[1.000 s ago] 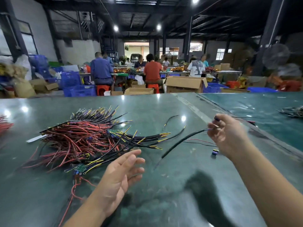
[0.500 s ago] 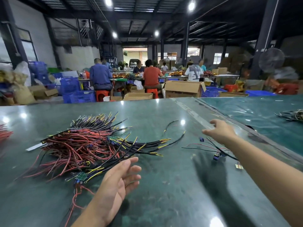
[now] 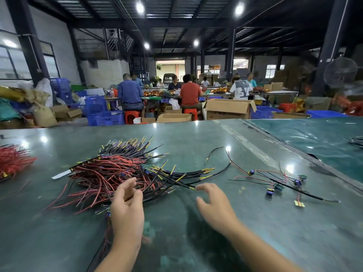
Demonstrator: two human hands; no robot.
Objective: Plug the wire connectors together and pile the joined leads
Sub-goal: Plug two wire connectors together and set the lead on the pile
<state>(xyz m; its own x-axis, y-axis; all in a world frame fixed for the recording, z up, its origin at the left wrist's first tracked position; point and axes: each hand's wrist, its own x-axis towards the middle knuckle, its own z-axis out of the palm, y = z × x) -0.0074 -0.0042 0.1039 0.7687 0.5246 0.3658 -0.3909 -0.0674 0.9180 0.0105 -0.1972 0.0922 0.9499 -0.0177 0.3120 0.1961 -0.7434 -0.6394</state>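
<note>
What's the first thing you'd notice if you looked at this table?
A big tangled heap of red and black wires lies on the green table, left of centre. Two open hands, left and right, hover at its near edge. A few loose leads with blue connectors lie to the right.

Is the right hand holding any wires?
No, the right hand is open and empty above the green table, with its fingertips near the black leads of the big wire pile but gripping none.

Left hand [image 3: 127, 208] and right hand [image 3: 216, 206] both empty, fingers [image 3: 128, 184] spread.
</note>
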